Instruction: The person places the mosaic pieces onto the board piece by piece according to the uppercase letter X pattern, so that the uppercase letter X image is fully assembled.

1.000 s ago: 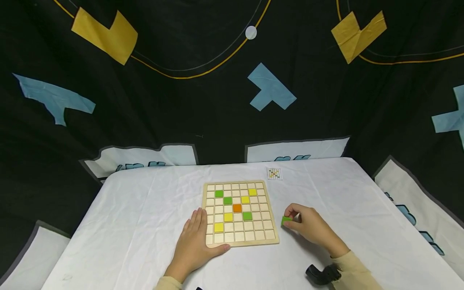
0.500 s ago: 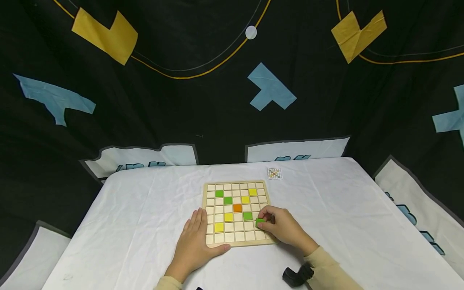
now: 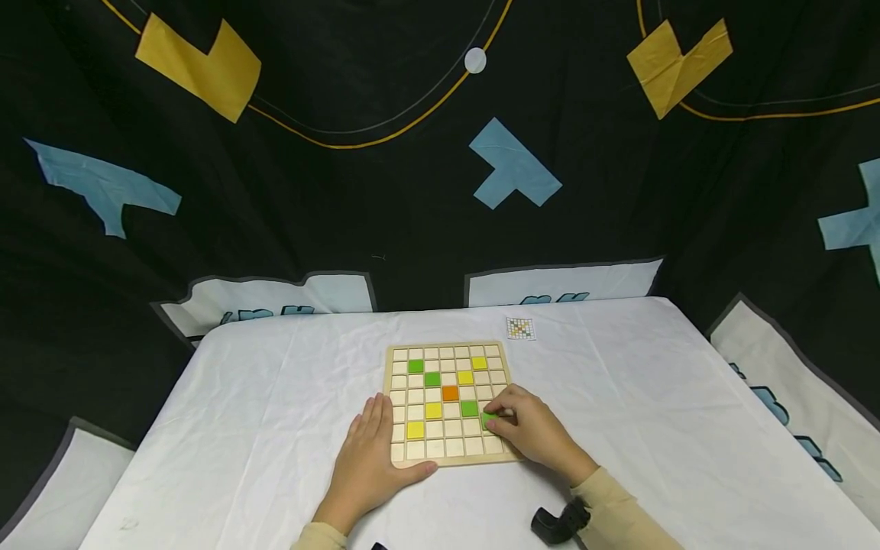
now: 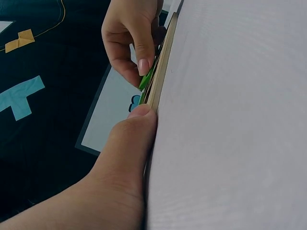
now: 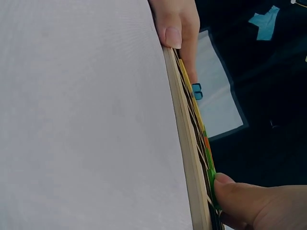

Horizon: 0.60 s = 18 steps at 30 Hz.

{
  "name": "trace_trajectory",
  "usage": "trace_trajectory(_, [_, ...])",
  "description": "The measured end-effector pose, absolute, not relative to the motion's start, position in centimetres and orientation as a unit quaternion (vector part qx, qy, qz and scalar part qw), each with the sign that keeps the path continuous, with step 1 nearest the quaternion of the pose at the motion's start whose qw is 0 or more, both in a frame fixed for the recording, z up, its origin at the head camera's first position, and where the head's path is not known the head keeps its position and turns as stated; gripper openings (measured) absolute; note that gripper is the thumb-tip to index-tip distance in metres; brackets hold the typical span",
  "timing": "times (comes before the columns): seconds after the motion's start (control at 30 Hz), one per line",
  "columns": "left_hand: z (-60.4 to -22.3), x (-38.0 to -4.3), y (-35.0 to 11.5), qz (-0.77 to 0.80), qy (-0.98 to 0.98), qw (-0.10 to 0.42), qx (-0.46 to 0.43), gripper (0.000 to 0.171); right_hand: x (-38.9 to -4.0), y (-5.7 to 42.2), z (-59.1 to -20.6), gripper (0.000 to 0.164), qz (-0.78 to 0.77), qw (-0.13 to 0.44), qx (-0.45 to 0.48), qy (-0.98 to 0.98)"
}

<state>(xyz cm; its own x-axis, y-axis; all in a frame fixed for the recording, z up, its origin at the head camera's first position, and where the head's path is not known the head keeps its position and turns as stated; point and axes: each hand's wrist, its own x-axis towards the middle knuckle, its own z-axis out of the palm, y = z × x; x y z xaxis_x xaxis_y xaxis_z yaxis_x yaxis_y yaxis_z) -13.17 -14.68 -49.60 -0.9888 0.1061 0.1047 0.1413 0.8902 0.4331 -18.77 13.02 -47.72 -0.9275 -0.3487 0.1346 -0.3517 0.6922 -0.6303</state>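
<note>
A square wooden grid board [image 3: 462, 461] lies on the table with pale squares. On it, two diagonals of coloured tiles cross at an orange tile [image 3: 450, 393]; among them are a yellow tile [image 3: 415, 430] and a green tile [image 3: 470, 409]. My left hand [image 3: 371, 458] rests against the board's left edge with straight fingers, its thumb at the front edge. Over the board's right part, my right hand [image 3: 536, 431] pinches another green tile [image 3: 487, 421] between thumb and fingers, diagonally beside that green tile. In the right wrist view the pinched tile [image 5: 211, 181] is at the board's surface, slightly tilted or flat; I cannot tell.
A small card [image 3: 520, 328] printed with a coloured grid lies behind the board at the right. A white cloth [image 3: 241, 428] covers the table. A black curtain [image 3: 330, 214] with coloured shapes hangs behind. A black wrist device [image 3: 560, 523] sits by my right sleeve.
My right hand has moved left with the green tile, from the cloth beside the board to over its right part, and lowered it slightly. My left hand has stayed still.
</note>
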Motion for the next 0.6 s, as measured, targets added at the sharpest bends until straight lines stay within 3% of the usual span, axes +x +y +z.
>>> trace_trajectory(0.6, [-49.75, -13.19, -14.66, -0.226, -0.972, 0.036, -0.061, 0.133, -18.53, 13.16, -48.33, 0.008, 0.327, 0.027, 0.193, -0.925])
